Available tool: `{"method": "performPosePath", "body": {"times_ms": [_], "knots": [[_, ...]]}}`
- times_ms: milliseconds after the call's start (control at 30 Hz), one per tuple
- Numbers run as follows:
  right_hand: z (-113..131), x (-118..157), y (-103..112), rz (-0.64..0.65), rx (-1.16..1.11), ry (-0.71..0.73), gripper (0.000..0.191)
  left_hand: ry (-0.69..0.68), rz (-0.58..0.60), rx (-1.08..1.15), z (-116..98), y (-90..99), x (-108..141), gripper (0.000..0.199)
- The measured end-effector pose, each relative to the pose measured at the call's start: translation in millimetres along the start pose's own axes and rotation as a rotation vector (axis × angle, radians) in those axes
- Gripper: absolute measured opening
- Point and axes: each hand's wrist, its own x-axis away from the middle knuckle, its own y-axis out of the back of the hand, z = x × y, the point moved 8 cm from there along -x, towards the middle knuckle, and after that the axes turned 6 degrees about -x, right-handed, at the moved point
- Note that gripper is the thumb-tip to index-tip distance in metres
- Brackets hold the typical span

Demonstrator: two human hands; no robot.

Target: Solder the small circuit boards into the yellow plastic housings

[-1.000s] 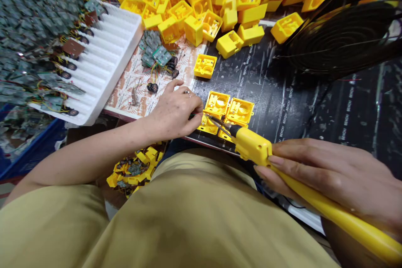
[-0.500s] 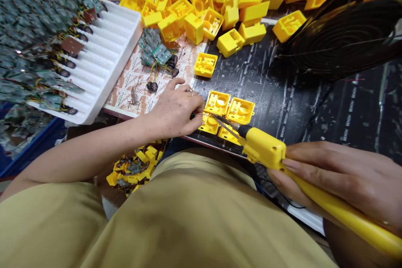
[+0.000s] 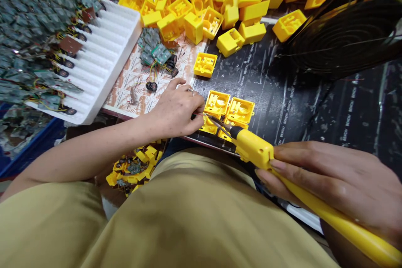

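My right hand is wrapped round a yellow soldering iron, its dark tip pointing left and down at the near-left case of a group of open yellow plastic cases. Beside that tip, the fingers of my left hand are pinched together on a thin wire, at the left edge of the same case. Most of the wire is hidden by the fingers. The iron's nozzle covers part of the near-right case. Another open yellow case sits just beyond my left hand.
A heap of yellow cases fills the back. Wired circuit boards lie left of centre, near a white foam tray with many more boards. A black round-grilled fan stands at right. Below the table edge is a container of yellow parts.
My right hand has moved the soldering iron a little left and down, bringing its tip closer to the left fingers. My left hand has stayed nearly still.
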Motion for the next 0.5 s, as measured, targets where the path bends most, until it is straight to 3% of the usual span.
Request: {"method": "performPosePath", "body": {"times_ms": [267,433,500], "knots": [[-1.0,4.8,2.2,0.005,0.007,0.027,0.007,0.009,-0.006,0.01,0.0,0.9,0.0,0.021],[-13.4,25.1,10.2,-0.08,-0.084,-0.248,0.016,0.005,-0.002,0.008,0.3,0.6,-0.4,0.019],[-25.4,35.3,10.9,-0.221,-0.166,-0.445,0.015,0.005,-0.003,0.011,-0.1,0.6,-0.7,0.017]]}}
